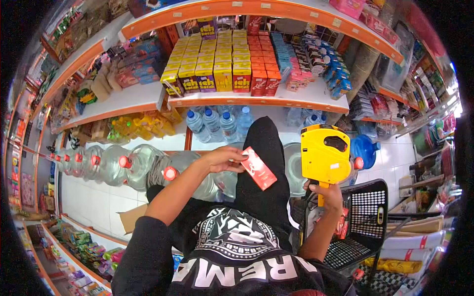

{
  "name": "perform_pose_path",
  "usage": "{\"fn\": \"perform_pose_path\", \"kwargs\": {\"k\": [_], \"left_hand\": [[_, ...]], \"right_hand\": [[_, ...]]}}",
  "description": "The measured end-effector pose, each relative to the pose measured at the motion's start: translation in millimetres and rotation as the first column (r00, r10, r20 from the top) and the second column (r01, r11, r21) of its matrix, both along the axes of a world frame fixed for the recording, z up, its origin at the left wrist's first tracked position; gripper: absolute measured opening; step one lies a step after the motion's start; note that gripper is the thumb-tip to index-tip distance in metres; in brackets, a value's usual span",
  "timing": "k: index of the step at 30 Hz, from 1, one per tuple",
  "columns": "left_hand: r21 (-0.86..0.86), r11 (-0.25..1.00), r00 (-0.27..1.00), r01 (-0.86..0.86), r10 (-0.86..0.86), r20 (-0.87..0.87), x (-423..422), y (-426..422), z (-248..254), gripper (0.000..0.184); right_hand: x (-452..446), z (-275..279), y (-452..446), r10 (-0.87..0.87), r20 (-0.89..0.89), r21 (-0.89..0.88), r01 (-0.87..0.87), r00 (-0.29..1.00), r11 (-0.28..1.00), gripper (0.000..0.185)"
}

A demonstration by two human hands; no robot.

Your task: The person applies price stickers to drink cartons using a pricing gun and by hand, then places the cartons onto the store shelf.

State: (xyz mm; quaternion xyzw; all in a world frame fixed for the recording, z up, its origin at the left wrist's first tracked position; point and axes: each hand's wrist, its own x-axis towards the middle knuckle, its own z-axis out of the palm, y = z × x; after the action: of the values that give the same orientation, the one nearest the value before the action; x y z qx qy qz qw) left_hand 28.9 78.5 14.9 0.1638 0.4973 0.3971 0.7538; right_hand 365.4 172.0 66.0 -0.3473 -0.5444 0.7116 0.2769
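1. red box, small and flat-sided: it is tilted in front of me, above my black-trousered leg; i cannot tell whether it touches the cloth.
2. my left hand grasps the box by its upper left end, fingertips pinching the edge, so most of the printed face is uncovered. a small pale patch shows near my fingers; i cannot tell if it is a label.
3. my right hand is wrapped around the handle of a yellow label gun, held upright, apart from the box. whether a finger presses its trigger is hidden.
4. beyond my knee, a white shelf bears rows of yellow boxes and red-orange boxes. large water jugs line the floor to my left; a black basket stands at my right.
5. the step in hand, i judge, is presenting the box for labelling; the next move calls for a steady left grip and the gun's nose squared to a plain part of the box.
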Motion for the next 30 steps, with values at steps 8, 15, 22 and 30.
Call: {"fn": "perform_pose_path", "kwargs": {"k": [8, 15, 22, 30], "left_hand": [[0.148, 0.973, 0.972, -0.175, 0.195, -0.129, -32.8, 0.6, 18.0, 0.027], [0.463, 0.815, 0.735, -0.349, 0.544, -0.404, -96.4, 62.4, 90.7, 0.033], [0.613, 0.776, 0.518, -0.152, 0.590, -0.619, -124.3, 195.0, 142.1, 0.039], [0.639, 0.619, -0.090, 0.457, 0.746, -0.659, -213.9, 392.3, 106.5, 0.021]], "right_hand": [[-57.2, 7.3, 33.8, -0.119, -0.288, -0.156, 0.076, 0.950, 0.985, 0.031], [-148.0, -21.8, 93.9, -0.368, -0.471, -0.393, 0.183, 0.801, 0.901, 0.022], [-174.1, -78.2, 125.7, -0.626, -0.520, -0.587, 0.289, 0.582, 0.756, 0.024], [-172.9, -66.9, 132.1, -0.516, -0.478, -0.426, 0.327, 0.711, 0.844, 0.030]]}}
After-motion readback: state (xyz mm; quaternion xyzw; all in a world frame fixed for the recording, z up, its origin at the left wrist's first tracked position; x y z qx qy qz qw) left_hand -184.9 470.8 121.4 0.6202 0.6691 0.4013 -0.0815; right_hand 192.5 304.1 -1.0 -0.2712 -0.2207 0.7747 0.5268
